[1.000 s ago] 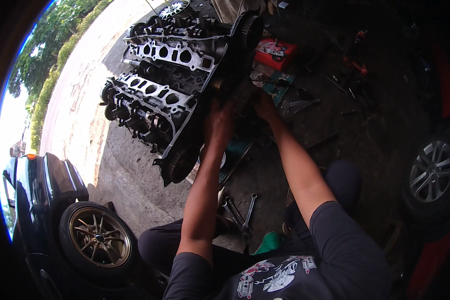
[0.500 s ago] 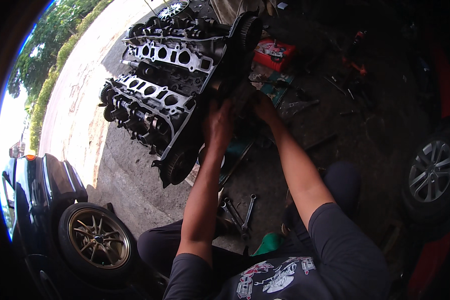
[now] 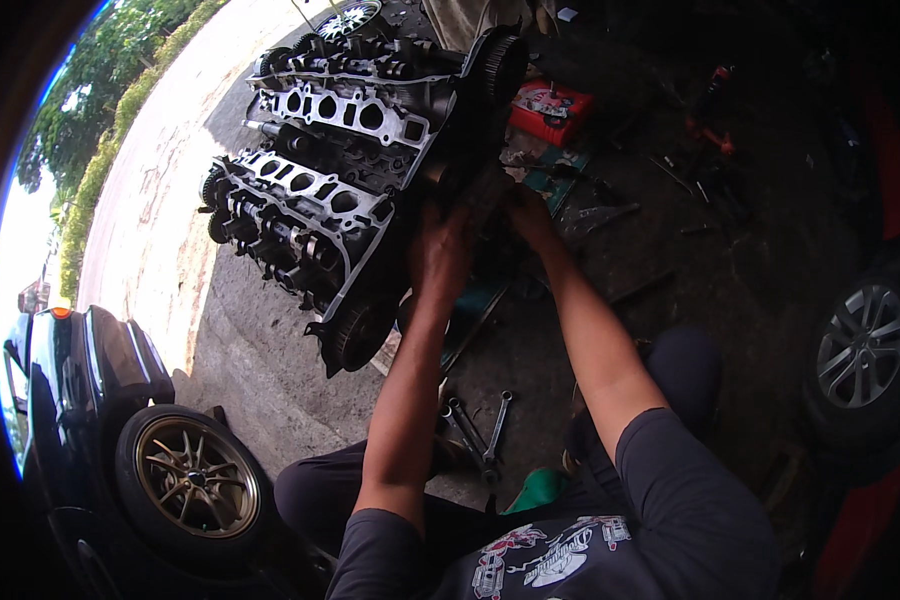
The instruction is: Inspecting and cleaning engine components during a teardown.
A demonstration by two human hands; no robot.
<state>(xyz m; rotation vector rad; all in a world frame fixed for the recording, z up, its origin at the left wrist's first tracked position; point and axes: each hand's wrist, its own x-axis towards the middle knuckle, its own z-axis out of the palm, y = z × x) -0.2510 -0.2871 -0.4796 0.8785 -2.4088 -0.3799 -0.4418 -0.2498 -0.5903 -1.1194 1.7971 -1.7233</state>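
Note:
An engine [image 3: 340, 120] with exposed camshafts, two pale perforated flange faces and toothed wheels fills the upper middle. My left hand [image 3: 442, 240] reaches into the shadowed underside of its near end, fingers curled on something too dark to make out. Just to its right, my right hand [image 3: 528, 215] is at a dark part below the engine, fingers bent and partly hidden; what they hold is unclear. Beneath lies a teal sheet [image 3: 475, 305]. Several wrenches [image 3: 497, 430] lie on the ground between my knees, beside a green object [image 3: 530, 490].
A red case [image 3: 550, 110], a red-orange tool [image 3: 710, 135] and scattered dark tools [image 3: 675, 175] lie rightward. A dark car [image 3: 100, 350] with a bronze wheel [image 3: 195, 470] is left; a red car [image 3: 895, 180] with a silver wheel [image 3: 860, 340] is right. A loose wheel [image 3: 350, 18] lies beyond.
My left hand has shifted very slightly to the right. The engine and everything else look the same.

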